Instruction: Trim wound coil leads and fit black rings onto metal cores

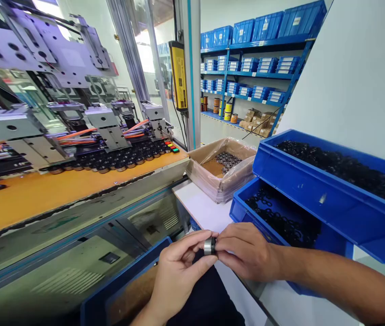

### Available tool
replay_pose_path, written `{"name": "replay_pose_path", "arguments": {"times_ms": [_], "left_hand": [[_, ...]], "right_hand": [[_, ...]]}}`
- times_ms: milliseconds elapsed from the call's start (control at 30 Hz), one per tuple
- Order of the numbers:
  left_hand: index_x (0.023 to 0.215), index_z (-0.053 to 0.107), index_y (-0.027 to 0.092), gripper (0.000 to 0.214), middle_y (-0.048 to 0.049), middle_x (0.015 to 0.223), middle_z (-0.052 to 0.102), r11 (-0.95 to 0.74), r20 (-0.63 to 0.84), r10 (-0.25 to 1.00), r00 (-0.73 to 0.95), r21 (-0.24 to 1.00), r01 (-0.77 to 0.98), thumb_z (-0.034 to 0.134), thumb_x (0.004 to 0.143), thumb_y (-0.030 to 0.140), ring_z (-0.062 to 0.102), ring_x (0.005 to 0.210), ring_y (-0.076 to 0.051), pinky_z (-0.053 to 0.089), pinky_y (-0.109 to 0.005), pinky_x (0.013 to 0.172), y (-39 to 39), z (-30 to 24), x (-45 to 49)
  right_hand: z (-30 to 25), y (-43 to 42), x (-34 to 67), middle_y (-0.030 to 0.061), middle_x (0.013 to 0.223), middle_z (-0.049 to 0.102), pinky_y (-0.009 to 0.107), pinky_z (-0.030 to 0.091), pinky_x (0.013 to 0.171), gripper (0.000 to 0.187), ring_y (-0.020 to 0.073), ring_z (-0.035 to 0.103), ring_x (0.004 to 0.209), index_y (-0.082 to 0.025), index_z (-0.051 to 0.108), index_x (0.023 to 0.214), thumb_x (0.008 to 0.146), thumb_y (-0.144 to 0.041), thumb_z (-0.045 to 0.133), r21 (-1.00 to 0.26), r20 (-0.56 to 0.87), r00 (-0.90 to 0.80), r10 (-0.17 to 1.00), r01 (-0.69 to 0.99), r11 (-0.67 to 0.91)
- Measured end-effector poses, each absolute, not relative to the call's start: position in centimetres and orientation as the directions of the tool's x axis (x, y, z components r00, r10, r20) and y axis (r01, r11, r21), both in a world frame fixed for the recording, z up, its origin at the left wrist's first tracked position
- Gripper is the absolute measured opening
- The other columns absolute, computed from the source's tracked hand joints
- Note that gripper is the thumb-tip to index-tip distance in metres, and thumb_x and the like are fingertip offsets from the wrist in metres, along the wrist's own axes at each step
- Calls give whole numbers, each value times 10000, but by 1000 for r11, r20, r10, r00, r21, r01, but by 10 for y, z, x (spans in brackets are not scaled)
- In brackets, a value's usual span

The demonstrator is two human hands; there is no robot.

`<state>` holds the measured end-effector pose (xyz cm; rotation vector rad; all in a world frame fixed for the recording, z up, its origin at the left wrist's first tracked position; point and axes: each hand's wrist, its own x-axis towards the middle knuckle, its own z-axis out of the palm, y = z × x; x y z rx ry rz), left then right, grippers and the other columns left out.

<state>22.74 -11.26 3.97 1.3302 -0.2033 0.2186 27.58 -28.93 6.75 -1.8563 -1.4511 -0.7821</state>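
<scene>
My left hand (178,265) pinches a small silver metal ring (208,247) between thumb and fingers, in the lower middle of the head view. A black part (213,245) sits against the ring's right side. My right hand (246,249) comes in from the right, its fingertips pressed together on that black part. Those fingertips hide most of the black part, so whether it is seated in the ring cannot be told. Just beyond my right hand is a lower blue bin (241,206) with loose black rings (287,224) in it.
An upper blue bin (314,183), full of black parts, overlaps the lower one. A plastic-lined cardboard box (224,183) holds metal rings. On the orange bench (77,192) at left, several black-and-metal pieces (121,158) stand before machine fixtures (102,122). Another blue bin (92,290) lies below.
</scene>
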Motion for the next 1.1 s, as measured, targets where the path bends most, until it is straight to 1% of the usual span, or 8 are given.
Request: {"name": "replay_pose_path", "arguments": {"times_ms": [100,233,433,567,733,833,967,1100], "left_hand": [[961,800,300,420,-20,887,813,246,245,53,968,936,-251,809,628,44,766,760,-171,614,-211,725,-114,38,228],[931,807,289,393,-2,791,799,207,233,76,970,948,-244,829,614,58,738,693,-138,601,-183,700,-113,33,231],[1008,794,297,384,-9,842,791,241,224,50,973,943,-229,834,670,118,729,726,-139,598,-189,702,-111,24,231],[982,803,274,371,-24,843,796,242,224,46,974,943,-228,837,658,98,733,714,-144,600,-186,683,-111,27,231],[1000,799,223,355,-61,848,802,300,199,49,979,932,-205,845,661,130,758,755,-202,627,-256,710,-112,24,231],[1009,795,226,349,-62,871,804,334,194,26,981,923,-192,835,677,123,759,788,-204,627,-273,742,-113,22,231],[1025,790,278,398,-29,890,806,367,215,-29,976,911,-190,801,696,55,752,797,-159,607,-211,742,-112,25,232],[1008,794,302,430,-6,883,807,366,211,-45,976,913,-181,783,692,10,746,788,-124,581,-140,708,-110,29,232]], "right_hand": [[67,-292,278,48,853,681,223,567,703,99,122,662,796,-151,567,1041,942,-162,563,-136,800,234,553,968,-213],[68,-295,282,53,885,635,194,530,633,131,107,624,777,-143,576,1086,960,-169,550,-84,767,236,597,959,-270],[68,-296,286,71,897,630,216,535,663,150,124,614,822,-106,567,1081,953,-183,575,-39,773,196,603,964,-263],[67,-296,286,82,936,630,223,551,701,135,124,608,845,-109,570,1087,964,-164,558,-41,753,188,630,970,-241],[65,-297,288,99,962,628,251,574,725,167,145,615,876,-100,561,1110,962,-176,570,-53,744,182,643,975,-214],[64,-297,288,112,972,634,276,578,719,164,162,623,869,-94,572,1096,949,-167,582,-39,742,169,649,977,-210],[65,-297,288,135,971,644,290,582,721,171,181,634,878,-69,576,1084,940,-159,591,-41,746,162,646,979,-199],[67,-297,286,128,943,649,289,581,702,160,176,633,846,-76,575,1079,937,-149,592,-17,744,147,652,979,-201]]}}
